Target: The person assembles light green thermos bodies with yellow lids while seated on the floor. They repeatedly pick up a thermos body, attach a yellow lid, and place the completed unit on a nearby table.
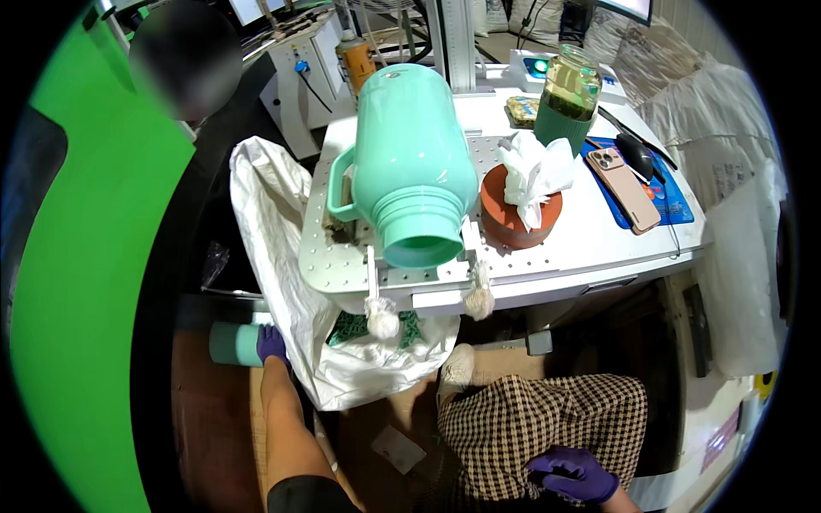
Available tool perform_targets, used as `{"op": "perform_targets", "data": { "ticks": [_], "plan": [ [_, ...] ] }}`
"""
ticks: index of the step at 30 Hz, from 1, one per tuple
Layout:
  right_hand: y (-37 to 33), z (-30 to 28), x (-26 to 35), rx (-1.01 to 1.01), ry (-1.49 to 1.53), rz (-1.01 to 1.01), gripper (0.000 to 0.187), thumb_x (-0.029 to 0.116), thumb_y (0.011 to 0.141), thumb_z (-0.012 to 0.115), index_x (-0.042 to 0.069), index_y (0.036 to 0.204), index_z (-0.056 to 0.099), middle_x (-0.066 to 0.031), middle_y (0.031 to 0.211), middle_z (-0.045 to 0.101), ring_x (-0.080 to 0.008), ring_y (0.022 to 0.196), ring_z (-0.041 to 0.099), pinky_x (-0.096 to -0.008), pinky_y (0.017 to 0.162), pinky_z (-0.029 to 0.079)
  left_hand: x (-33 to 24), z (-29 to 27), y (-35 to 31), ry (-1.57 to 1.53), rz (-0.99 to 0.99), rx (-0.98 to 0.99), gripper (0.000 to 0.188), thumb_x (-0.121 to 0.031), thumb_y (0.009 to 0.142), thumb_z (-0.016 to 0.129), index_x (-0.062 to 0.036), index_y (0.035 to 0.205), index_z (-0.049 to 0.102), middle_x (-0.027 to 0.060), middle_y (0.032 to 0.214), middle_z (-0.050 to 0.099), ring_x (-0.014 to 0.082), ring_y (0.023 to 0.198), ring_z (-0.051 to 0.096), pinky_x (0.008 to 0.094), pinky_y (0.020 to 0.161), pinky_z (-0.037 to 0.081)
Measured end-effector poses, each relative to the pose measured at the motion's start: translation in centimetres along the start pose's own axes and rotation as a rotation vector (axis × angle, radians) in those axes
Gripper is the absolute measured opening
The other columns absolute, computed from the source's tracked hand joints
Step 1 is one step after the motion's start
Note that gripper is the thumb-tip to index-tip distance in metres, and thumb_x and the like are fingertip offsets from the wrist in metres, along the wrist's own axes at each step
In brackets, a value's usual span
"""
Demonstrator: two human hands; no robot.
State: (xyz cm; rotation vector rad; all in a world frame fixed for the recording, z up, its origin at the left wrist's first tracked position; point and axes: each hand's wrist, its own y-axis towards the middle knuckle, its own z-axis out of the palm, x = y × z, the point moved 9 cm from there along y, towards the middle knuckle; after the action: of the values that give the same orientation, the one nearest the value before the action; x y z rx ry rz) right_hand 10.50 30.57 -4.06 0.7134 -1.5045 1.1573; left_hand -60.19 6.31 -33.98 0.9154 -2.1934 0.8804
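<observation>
Low on the left, my left hand (272, 344), in a purple glove, is closed on the near end of a mint-green cylindrical vessel (229, 344). Its fingers are only partly visible beside a white woven sack (275, 231). My right hand (575, 475), also gloved in purple, rests on my checked lap, fingers loosely curled and thumb apart, with nothing visible in it. On the worktable (573, 261) a large mint-green vacuum flask shell (410, 145) with a side handle has its open mouth towards me. Two rods with white padded ends (382, 318) stick out below it.
Right of the flask shell are a brown round box with white tissue (513, 218), a glass jar in a green sleeve (566, 103), and a phone (624, 190) on a blue mat. Plastic-wrapped stacks (727, 197) stand at right. Another person (184, 60) is at upper left, beside a green surface (85, 256).
</observation>
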Motion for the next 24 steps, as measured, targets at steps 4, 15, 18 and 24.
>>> {"op": "perform_targets", "data": {
  "ticks": [4, 15, 18, 24],
  "plan": [
    [1.0, -0.1, -0.6, 0.014, 0.058, 0.018, 0.030, 0.007, 0.098, 0.066, -0.003, 0.125, 0.068, -0.0102, 0.105, 0.074, -0.0124, 0.087, 0.068, -0.0270, 0.077, 0.054, -0.1, 0.5, 1.9, -0.120, -0.095, 0.076, 0.033, -0.030, 0.101, 0.044, -0.0223, 0.126, 0.065, 0.0001, 0.131, 0.062, 0.0189, 0.131, 0.049, 0.0429, 0.102, 0.036],
    [0.0, 0.1, -0.7, -0.047, 0.039, 0.108, 0.030, 0.012, 0.096, 0.071, 0.001, 0.123, 0.070, -0.0110, 0.107, 0.073, -0.0149, 0.091, 0.068, -0.0275, 0.081, 0.053, 0.4, 1.9, -20.7, -0.364, -0.131, -0.220, 0.037, -0.035, 0.094, 0.057, -0.0186, 0.127, 0.064, 0.0126, 0.139, 0.055, 0.0372, 0.137, 0.043, 0.0507, 0.117, 0.026],
    [-0.5, 0.3, -0.7, -0.116, 0.069, -0.052, 0.026, 0.012, 0.096, 0.070, 0.000, 0.119, 0.070, -0.0102, 0.103, 0.073, -0.0145, 0.090, 0.067, -0.0287, 0.081, 0.053, 4.1, 0.2, -28.2, -0.505, -0.304, -0.177, 0.057, -0.050, 0.080, 0.070, -0.0211, 0.129, 0.063, 0.0137, 0.138, 0.052, 0.0377, 0.132, 0.046, 0.0509, 0.113, 0.031],
    [-3.1, 1.5, 3.1, -0.267, -0.411, -0.415, 0.029, 0.009, 0.088, 0.071, 0.003, 0.117, 0.072, -0.0111, 0.095, 0.068, -0.0238, 0.082, 0.066, -0.0319, 0.079, 0.052, 11.0, -22.0, -43.0, -0.831, -0.257, -0.870, 0.073, -0.041, 0.057, 0.091, -0.0165, 0.120, 0.065, 0.0106, 0.123, 0.062, 0.0359, 0.115, 0.058, 0.0509, 0.095, 0.046]
  ]
}}
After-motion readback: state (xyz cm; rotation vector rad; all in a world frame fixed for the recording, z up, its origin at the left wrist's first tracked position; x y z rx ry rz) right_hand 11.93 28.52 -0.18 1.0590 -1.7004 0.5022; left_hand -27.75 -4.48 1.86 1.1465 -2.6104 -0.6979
